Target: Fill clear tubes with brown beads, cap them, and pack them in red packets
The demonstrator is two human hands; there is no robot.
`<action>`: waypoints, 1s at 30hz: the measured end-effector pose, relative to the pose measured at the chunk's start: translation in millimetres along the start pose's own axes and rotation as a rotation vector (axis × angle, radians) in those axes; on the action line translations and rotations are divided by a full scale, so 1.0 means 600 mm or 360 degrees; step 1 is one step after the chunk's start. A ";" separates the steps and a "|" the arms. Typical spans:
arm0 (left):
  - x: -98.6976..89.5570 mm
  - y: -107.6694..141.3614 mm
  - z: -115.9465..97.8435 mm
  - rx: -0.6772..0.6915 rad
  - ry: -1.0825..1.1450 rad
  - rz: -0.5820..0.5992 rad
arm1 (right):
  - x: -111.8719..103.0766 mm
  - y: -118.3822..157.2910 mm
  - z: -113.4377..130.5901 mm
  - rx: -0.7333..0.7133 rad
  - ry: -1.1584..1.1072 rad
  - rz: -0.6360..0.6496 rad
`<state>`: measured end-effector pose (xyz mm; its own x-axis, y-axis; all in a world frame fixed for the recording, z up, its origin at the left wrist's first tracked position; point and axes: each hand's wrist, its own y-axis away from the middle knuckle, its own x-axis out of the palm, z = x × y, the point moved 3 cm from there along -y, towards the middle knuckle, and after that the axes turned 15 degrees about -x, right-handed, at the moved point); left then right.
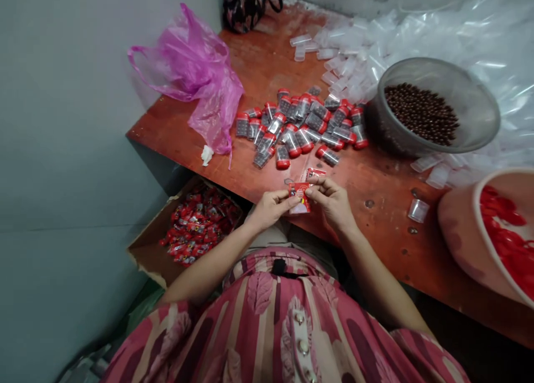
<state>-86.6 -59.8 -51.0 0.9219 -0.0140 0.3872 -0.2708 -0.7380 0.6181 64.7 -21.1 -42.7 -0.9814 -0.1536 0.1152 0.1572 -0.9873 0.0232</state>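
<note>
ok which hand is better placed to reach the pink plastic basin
Right, probably: the right hand is nearer the pink plastic basin; the left hand is farther, and both pinch a red foil packet.

Small packing workshop — worn red wooden bench (375,205), heaped capped plastic tubes (296,127), grey wall (70,121)

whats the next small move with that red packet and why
Probably lower the red-and-white sachet into the cardboard box with the left hand. It and the right hand are pinching the sachet, and the box, just beside the left hand, holds a heap of similar red sachets.
</note>
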 end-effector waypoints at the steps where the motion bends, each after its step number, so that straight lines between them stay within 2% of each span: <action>1: 0.007 -0.007 0.007 -0.0023 0.0012 0.0023 | -0.006 0.006 -0.001 0.0010 -0.0014 -0.0012; 5: 0.018 -0.017 0.027 -0.0087 0.0077 0.0037 | -0.040 0.015 -0.003 0.0011 0.0106 0.0047; 8: 0.019 -0.018 0.031 -0.0090 0.0126 -0.0046 | -0.082 -0.015 0.011 -0.0204 0.0529 0.0022; 11: 0.018 -0.021 0.033 -0.0090 0.0150 -0.0119 | -0.120 -0.067 0.030 -0.0473 0.1101 -0.0082; 14: 0.018 -0.026 0.033 -0.0100 0.0205 -0.0192 | -0.125 -0.120 0.037 -0.0547 0.1679 0.0033; 17: 0.017 -0.030 0.028 -0.0102 0.0301 -0.0252 | -0.111 -0.157 0.032 -0.0430 0.2117 0.0240; 19: 0.018 -0.032 0.021 -0.0090 0.0374 -0.0275 | -0.104 -0.170 0.027 -0.0320 0.2224 0.0357; 22: 0.019 -0.034 0.008 -0.0099 0.0499 -0.0311 | -0.108 -0.166 0.022 -0.0269 0.2069 0.0353; 24: 0.020 -0.037 0.000 -0.0136 0.0566 -0.0334 | -0.112 -0.143 0.023 -0.0328 0.1717 0.0191; 27: 0.022 -0.045 -0.009 -0.0130 0.0636 -0.0344 | -0.107 -0.074 0.023 -0.0288 0.0895 -0.0032; 30: 0.024 -0.056 -0.014 -0.0078 0.0700 -0.0317 | -0.078 0.009 0.019 -0.0161 0.0385 0.0030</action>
<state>-66.7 -29.5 -60.6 0.7554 0.4188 0.5039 -0.1233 -0.6645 0.7371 112.8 -18.7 -36.5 -0.9781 -0.1653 -0.1264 0.1759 -0.9813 -0.0778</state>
